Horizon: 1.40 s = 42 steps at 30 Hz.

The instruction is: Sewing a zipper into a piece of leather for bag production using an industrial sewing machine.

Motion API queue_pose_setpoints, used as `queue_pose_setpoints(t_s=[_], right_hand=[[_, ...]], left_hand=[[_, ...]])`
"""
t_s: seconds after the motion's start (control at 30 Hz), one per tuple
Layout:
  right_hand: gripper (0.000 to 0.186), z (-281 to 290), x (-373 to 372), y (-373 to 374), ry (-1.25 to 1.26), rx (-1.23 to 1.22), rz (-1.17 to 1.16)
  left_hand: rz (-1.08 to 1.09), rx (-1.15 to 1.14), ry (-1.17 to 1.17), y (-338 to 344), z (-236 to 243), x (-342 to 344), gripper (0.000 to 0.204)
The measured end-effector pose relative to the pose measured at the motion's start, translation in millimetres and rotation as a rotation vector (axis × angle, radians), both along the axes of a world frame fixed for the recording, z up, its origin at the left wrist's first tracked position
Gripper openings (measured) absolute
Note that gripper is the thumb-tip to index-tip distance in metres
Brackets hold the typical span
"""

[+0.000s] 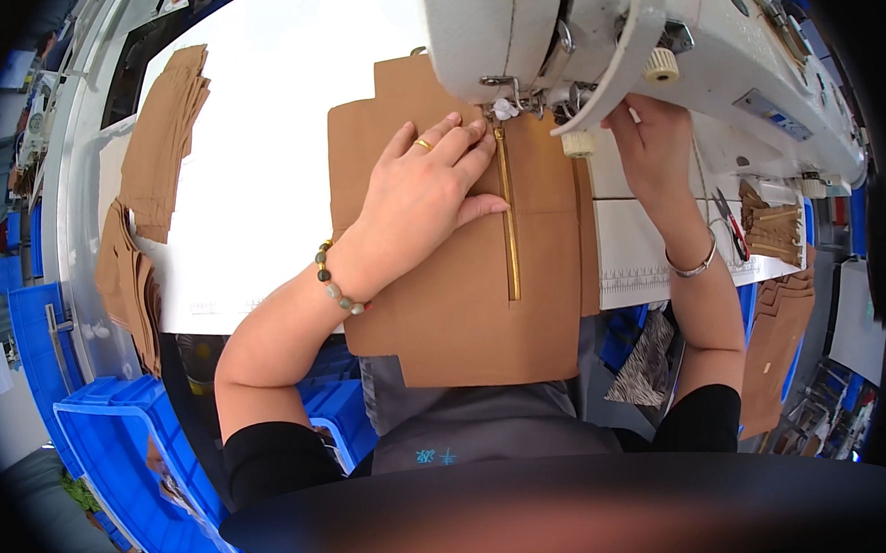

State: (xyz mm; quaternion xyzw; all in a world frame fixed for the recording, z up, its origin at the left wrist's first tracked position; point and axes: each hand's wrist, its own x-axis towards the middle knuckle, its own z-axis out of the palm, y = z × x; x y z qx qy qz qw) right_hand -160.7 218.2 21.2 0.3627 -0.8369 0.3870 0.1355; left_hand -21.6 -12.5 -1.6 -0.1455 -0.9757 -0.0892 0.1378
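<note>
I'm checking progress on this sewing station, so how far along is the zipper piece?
Done: the gold zipper already lies straight along the brown fabric panel. In hand: the left hand presses the panel flat beside the zipper's top, under the sewing machine head, while the right hand rests behind it. Left: stitching progress can't be seen; stacks of cut brown pieces wait at the left.
</note>
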Motion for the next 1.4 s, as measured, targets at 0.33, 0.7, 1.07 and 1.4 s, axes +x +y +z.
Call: queue_pose_setpoints(t_s=[0.33,0.7,1.07,1.4], right_hand=[[0.055,-34.2,19.3,-14.7,0.286,0.320,0.464],[0.061,-30.6,21.0,-13.2,0.229,0.282,0.496],[0.063,-30.8,21.9,-14.1,0.270,0.341,0.488],[0.069,-31.0,14.9,-16.9,0.313,0.288,0.449]], left_hand=[[-0.005,0.055,0.033,2.5,-1.5,8.5,0.065],[0.028,0.322,-0.069,8.2,0.7,14.1,0.082],[-0.045,0.127,-0.057,9.2,-1.3,13.6,0.078],[-0.064,0.164,-0.064,1.9,-1.0,0.4,0.075]])
